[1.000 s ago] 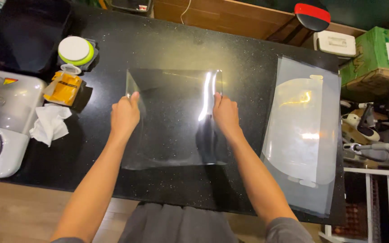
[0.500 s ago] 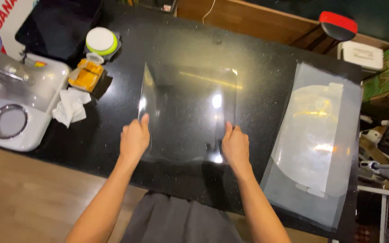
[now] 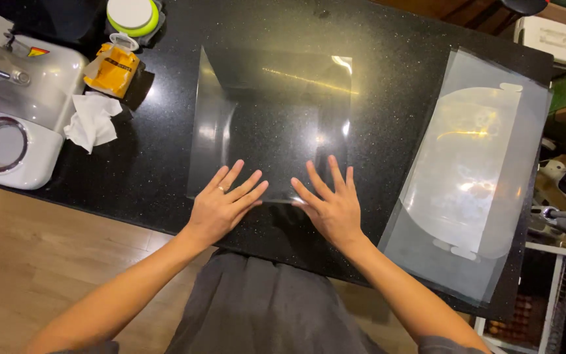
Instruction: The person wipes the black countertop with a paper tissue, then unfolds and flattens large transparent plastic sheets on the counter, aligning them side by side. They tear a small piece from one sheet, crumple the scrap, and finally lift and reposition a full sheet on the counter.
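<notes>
Where it lies: clear plastic sheet [image 3: 276,124] flat on black bench [image 3: 394,85].
Left hand [image 3: 221,206]: grip spread, palm on sheet's near edge.
Right hand [image 3: 332,203]: grip spread, same edge.
Right side: stacked sheets [image 3: 473,170].

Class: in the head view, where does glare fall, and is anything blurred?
Head view: glare streaks the clear plastic sheet beyond the left hand and right hand; bright reflections wash the stacked sheets at right; hands and black countertop look sharp.
</notes>
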